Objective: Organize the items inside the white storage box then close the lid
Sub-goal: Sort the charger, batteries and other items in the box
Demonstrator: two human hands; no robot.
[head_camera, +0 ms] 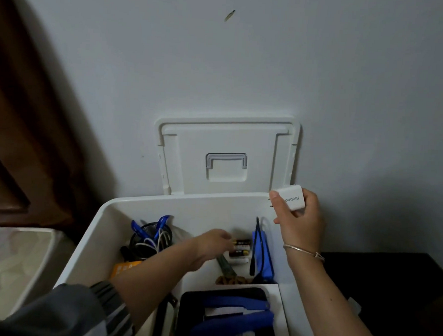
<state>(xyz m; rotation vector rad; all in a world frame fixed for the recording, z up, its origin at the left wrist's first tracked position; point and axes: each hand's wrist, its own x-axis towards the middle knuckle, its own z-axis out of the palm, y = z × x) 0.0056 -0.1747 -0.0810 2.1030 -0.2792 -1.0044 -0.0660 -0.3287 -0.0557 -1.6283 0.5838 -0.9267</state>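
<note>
The white plastic storage box (90, 245) stands open against the wall, its flat white lid (189, 166) propped upright behind the back rim, so nothing blocks reaching in from above.

Both of the person's 2 hands are busy. The right hand (299, 223) is held above the box's back-right corner, thumb and fingers curled round a white cube-shaped charger plug (292, 198). It seems to be kept aloft until a spot is cleared for it. The left hand (212, 244) reaches deep toward the back wall, fingertips at the ends of a small stack of black-and-gold batteries (240, 247), probably squaring them up. Whether it grips them or only touches them I cannot tell.

Just right of the batteries a flat blue slab (262, 252) stands on edge beside the right wall, with a black cable (254, 246) against it. A black mesh cup of blue pens and white cords (150, 236) fills the back-left corner. A black tray with blue items (233, 312) takes the front.

Bare floor shows only in the middle, between the batteries and the tray, where brown-handled scissors (231, 280) lie. That gap looks the likeliest room for the plug.
</note>
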